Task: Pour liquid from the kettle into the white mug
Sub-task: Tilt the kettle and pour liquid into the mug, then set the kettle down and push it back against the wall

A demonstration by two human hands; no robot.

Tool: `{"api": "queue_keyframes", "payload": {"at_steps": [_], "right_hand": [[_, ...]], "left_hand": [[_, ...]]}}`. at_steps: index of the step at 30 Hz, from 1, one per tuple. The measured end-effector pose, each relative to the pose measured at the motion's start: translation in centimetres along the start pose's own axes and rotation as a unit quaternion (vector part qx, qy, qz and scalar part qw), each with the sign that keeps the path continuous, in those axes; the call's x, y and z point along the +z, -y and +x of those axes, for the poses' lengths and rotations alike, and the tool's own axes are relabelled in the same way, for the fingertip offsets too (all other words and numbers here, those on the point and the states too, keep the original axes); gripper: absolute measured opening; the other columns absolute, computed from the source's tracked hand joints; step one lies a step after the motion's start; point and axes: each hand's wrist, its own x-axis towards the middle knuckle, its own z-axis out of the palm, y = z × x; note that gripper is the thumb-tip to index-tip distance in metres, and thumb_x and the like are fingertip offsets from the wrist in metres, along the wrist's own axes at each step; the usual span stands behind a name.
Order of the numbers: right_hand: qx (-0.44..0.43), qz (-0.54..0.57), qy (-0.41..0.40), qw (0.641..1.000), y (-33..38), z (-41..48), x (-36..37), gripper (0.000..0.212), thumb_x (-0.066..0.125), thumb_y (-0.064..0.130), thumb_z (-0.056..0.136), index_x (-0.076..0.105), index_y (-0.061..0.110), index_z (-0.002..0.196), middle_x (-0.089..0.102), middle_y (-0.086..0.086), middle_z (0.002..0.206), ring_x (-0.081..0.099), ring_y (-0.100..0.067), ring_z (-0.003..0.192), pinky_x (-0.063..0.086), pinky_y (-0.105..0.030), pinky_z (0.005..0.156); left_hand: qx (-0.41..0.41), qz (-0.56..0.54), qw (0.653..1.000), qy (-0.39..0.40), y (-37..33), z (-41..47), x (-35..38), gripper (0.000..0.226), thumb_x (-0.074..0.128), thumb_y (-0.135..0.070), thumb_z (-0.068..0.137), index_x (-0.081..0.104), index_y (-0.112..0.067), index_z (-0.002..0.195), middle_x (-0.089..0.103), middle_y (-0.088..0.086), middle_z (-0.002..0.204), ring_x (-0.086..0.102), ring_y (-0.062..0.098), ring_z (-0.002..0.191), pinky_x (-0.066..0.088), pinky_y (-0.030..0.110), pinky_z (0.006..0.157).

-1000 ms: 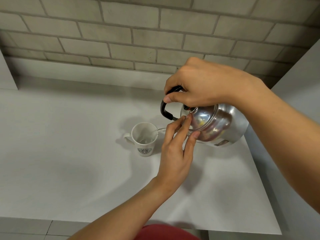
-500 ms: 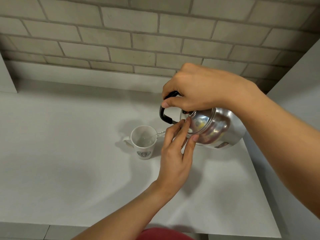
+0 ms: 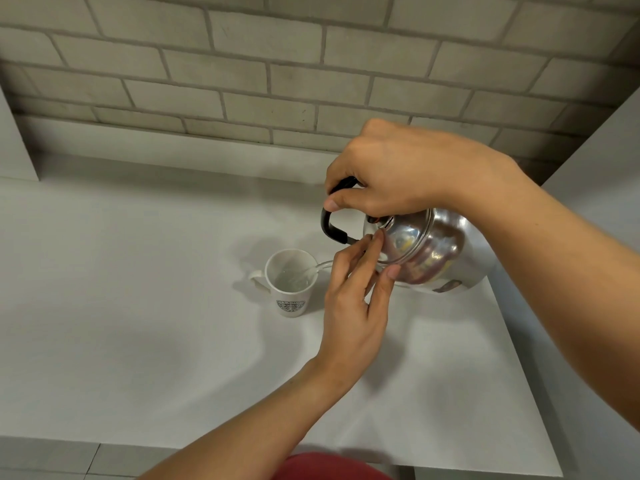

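At the near edge a bit of red cloth [image 3: 332, 467] shows below the white counter [image 3: 138, 341], with grey floor tiles [image 3: 48, 460] at the lower left. The left forearm rises from the bottom edge across the counter's front. The left hand [image 3: 353, 306] is raised with its fingers spread loosely apart and closed on nothing; the fingertips [image 3: 377, 237] press against the shiny lid and shoulder of the kettle [image 3: 429, 251], and the thumb tip touches the kettle's lower side.

The kettle is held in the air above the counter's right part, tipped over towards the left. Its spout is hidden behind the left hand. A thin clear stream of water [image 3: 320, 266] comes out from behind that hand and runs over the rim of the white mug [image 3: 291, 287].

The mug stands upright on the counter just left of the left hand, its handle turned to the left and a round dark logo on the side facing the camera. Some clear liquid lies in its bottom.

Above the kettle the right hand [image 3: 391, 178] is clamped around the black handle [image 3: 332, 223], with the thumb along its near side; the right arm runs down to the right edge.

Further back the counter meets a low white ledge [image 3: 156, 147], and behind that stands a wall of pale grey bricks [image 3: 277, 64]. White panels close the counter in at the left and right.
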Motion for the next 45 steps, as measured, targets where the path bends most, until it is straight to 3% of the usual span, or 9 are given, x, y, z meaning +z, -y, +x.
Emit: {"api": "queue_keyframes", "payload": {"at_steps": [9,20,24,28,33,35,38,41,45], "right_hand": [[-0.004,-0.004,0.005,1.000,0.4,0.2,-0.1,0.026,0.063,0.046,0.098,0.079,0.026,0.101,0.050,0.016,0.061,0.052,-0.003,0.063,0.034,-0.028,0.052],[-0.004,0.000,0.009,1.000,0.8,0.7,0.2,0.027,0.063,0.046,0.099,0.080,0.025,0.103,0.051,0.016,0.059,0.052,-0.002,0.062,0.034,-0.027,0.051],[0.000,0.012,-0.005,1.000,0.5,0.5,0.6,0.028,0.061,0.048,0.099,0.079,0.027,0.105,0.053,0.015,0.061,0.052,-0.003,0.062,0.044,-0.032,0.056],[0.009,0.034,-0.032,0.999,-0.3,-0.4,1.3,0.031,0.059,0.052,0.099,0.078,0.030,0.109,0.069,0.009,0.071,0.057,-0.002,0.066,0.056,-0.044,0.066],[0.020,0.076,-0.096,0.992,-1.7,-1.8,2.8,0.030,0.060,0.048,0.098,0.080,0.028,0.110,0.062,0.017,0.068,0.054,0.003,0.061,0.048,-0.031,0.066],[0.027,0.090,-0.119,0.988,-2.2,-2.7,3.4,0.030,0.060,0.047,0.099,0.079,0.027,0.111,0.071,0.015,0.075,0.060,-0.004,0.065,0.050,-0.033,0.068],[0.033,0.113,-0.168,0.979,-3.0,-4.0,4.6,0.030,0.062,0.044,0.099,0.080,0.025,0.113,0.080,0.007,0.089,0.068,-0.013,0.072,0.054,-0.036,0.071],[0.048,0.152,-0.235,0.959,-3.5,-5.4,6.0,0.026,0.068,0.040,0.097,0.081,0.022,0.111,0.081,0.007,0.088,0.068,-0.010,0.070,0.052,-0.023,0.069],[0.078,0.203,-0.299,0.929,-4.0,-7.1,8.1,0.022,0.072,0.035,0.096,0.082,0.021,0.109,0.081,0.006,0.092,0.073,-0.015,0.073,0.054,-0.031,0.070]], "left_hand": [[0.005,-0.005,1.000,-0.004,0.1,0.0,-0.1,0.045,0.060,-0.023,0.104,0.051,-0.031,0.148,0.051,-0.003,0.132,0.063,0.000,0.113,0.060,0.045,0.093],[0.005,-0.001,1.000,-0.005,0.5,-0.1,-0.5,0.045,0.060,-0.022,0.104,0.052,-0.025,0.148,0.050,-0.006,0.133,0.061,-0.001,0.118,0.059,0.042,0.094],[0.000,0.018,1.000,0.008,0.6,-0.1,-1.2,0.045,0.060,-0.024,0.104,0.053,-0.026,0.148,0.051,-0.003,0.136,0.059,0.007,0.125,0.058,0.045,0.098],[0.002,0.056,0.997,0.046,0.8,0.3,-2.2,0.044,0.059,-0.027,0.105,0.053,-0.024,0.148,0.051,-0.002,0.141,0.055,0.016,0.134,0.053,0.046,0.105],[0.009,0.134,0.987,0.089,0.5,0.8,-2.9,0.045,0.056,-0.033,0.105,0.053,-0.025,0.149,0.052,0.002,0.145,0.049,0.012,0.138,0.041,0.024,0.113],[0.015,0.158,0.981,0.110,0.4,1.0,-3.2,0.045,0.055,-0.035,0.105,0.052,-0.027,0.150,0.050,0.000,0.148,0.047,0.008,0.138,0.034,0.010,0.111],[0.036,0.189,0.971,0.146,0.4,1.3,-3.9,0.044,0.056,-0.036,0.106,0.052,-0.030,0.149,0.048,-0.004,0.149,0.044,0.001,0.138,0.030,0.006,0.110],[0.057,0.192,0.970,0.135,0.3,1.6,-4.9,0.034,0.063,-0.033,0.103,0.067,-0.023,0.135,0.058,-0.004,0.139,0.053,0.003,0.132,0.038,0.013,0.110],[0.080,0.179,0.980,0.044,-0.5,2.8,-6.0,0.013,0.071,-0.033,0.097,0.073,-0.020,0.096,0.066,-0.009,0.099,0.067,0.006,0.096,0.054,0.024,0.086]]}}
